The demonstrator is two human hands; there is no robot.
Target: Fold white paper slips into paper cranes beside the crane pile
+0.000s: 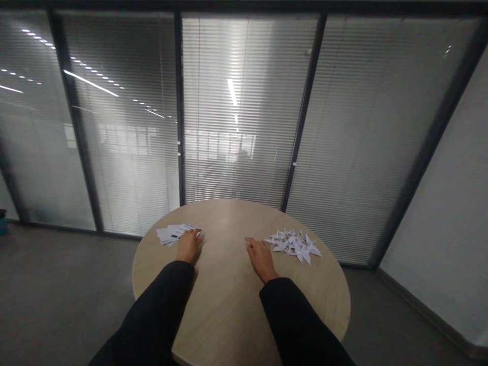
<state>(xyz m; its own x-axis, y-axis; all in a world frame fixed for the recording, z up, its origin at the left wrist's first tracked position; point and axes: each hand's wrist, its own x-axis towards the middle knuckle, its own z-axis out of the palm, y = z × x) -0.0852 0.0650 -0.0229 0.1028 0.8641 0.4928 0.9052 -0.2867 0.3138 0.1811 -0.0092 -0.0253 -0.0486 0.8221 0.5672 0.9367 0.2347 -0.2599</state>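
A loose fan of white paper sheets (170,233) with some dark print lies on the left of the round wooden table (224,305). My left hand (188,246) rests at the right end of these sheets, fingers bent a little over them and apart; no sheet is seen lifted. On the right is a heap of white folded paper pieces with pointed tips (293,244), like small paper cranes. Just left of that heap, my right hand (261,258) lies on the bare wood, index finger stretched out and nothing in it. Dark sleeves cover both forearms.
A glass partition with blinds (244,112) stands behind the table's far edge. To the right is a pale wall (442,229). Grey floor (68,290) surrounds the table, and a blue object (3,223) stands at the far left edge.
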